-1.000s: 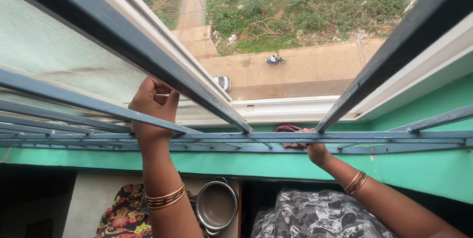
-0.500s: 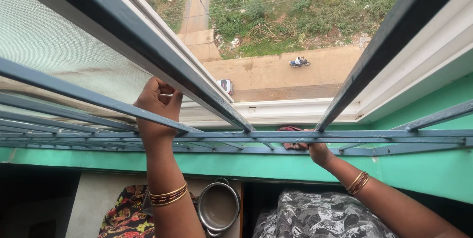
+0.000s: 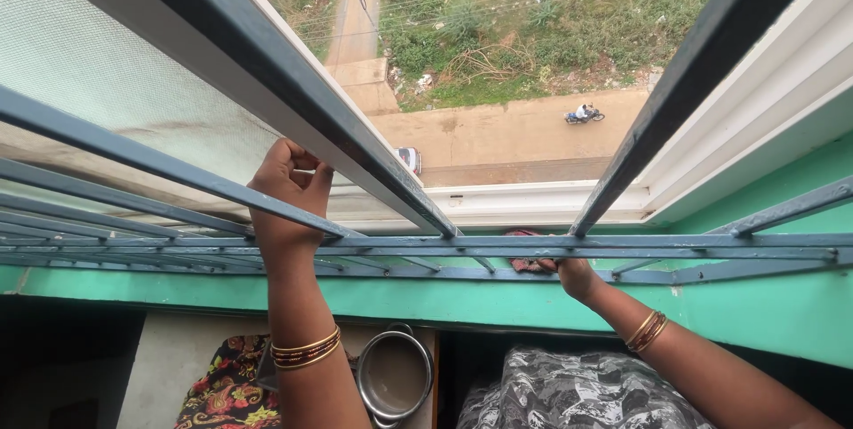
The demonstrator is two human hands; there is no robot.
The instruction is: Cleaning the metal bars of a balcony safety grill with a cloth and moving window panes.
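I look down through a window with a dark grey metal grille (image 3: 444,247). My left hand (image 3: 289,189) reaches up between the bars and its fingers curl on the edge of the white sliding window frame (image 3: 355,185). My right hand (image 3: 573,274) is lower, behind the bottom bars, gripping a dark red cloth (image 3: 529,263) that rests on the green sill (image 3: 498,300). Gold and red bangles sit on both wrists.
A frosted glass pane (image 3: 98,100) fills the left side. Far below outside lie a dirt road with a motorbike (image 3: 584,115) and a parked white car (image 3: 410,159). Under the sill stand a steel pot (image 3: 393,377) and patterned fabric (image 3: 222,385).
The motorbike on the road below has moved to the right. My view has shifted slightly; both hands stay at the same places on the frame and the cloth.
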